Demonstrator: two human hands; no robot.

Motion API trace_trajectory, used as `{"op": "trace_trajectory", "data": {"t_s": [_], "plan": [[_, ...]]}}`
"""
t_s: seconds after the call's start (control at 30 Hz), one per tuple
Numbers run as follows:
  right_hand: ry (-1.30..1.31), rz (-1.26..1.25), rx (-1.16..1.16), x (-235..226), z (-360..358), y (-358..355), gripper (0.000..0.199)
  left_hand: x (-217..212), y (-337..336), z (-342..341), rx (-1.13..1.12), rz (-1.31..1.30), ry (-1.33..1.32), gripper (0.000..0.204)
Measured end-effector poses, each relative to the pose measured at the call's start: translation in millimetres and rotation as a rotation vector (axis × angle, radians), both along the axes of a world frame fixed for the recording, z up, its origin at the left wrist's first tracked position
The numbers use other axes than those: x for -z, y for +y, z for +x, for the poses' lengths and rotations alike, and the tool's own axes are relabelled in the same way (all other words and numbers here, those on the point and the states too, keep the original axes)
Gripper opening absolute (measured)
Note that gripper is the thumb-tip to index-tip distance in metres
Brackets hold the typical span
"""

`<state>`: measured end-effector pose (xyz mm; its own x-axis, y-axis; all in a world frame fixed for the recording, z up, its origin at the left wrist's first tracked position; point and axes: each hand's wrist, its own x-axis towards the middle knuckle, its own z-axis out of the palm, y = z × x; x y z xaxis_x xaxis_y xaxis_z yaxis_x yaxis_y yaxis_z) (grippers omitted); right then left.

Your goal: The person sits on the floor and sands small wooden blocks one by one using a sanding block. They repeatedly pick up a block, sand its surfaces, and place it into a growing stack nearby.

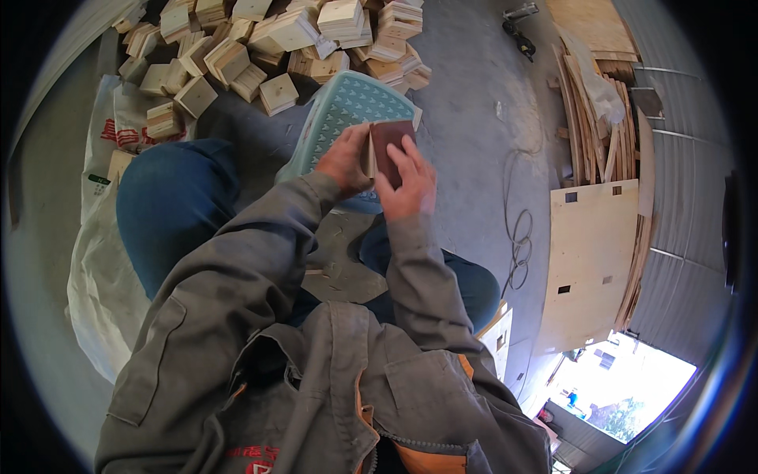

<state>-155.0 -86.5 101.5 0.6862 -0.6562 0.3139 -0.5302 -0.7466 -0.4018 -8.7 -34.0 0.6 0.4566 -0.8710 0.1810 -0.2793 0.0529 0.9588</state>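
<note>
Head view: left hand (344, 161) has its grip closed around the edge of a pale wooden block (366, 160); right hand (408, 183) lies with bent, parted fingers on a red-brown pad (392, 144), maybe sandpaper, against that block, but can't tell if it's clamping or only pressing. Block and pad sit together over the right side of a pale green stool (362, 95), between the knees. Work looks under way on this one piece, not finished; others likely left in the big heap of wooden blocks (227, 62) on the floor (466, 142) beyond, though finished and unfinished ones can't be told apart. Containers: only a white sack (101, 276) spread by the left knee, contents not visible. Heap is loose, unboxed. Stool top has a raised pattern, partly covered by the hands.
</note>
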Motion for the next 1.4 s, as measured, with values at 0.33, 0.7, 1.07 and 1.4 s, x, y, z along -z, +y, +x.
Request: {"op": "trace_trajectory", "data": {"t_s": [0.33,0.7,1.07,1.4], "plan": [[0.068,-0.028,0.086,4.9,40.0,-42.7,0.056,-11.6,2.3,-1.8,0.022,0.112,-0.011,0.102],[0.011,0.010,-0.055,2.0,-66.4,60.1,0.067,-10.3,1.3,-0.7,0.020,0.088,-0.019,0.103],[-0.017,-0.036,-0.029,1.2,-35.2,-3.5,0.058,-13.7,2.2,-0.2,0.035,0.075,-0.014,0.099],[-0.075,0.172,0.121,6.0,-5.2,-111.1,0.064,-25.5,5.9,2.2,0.069,0.144,0.011,0.100]]}}
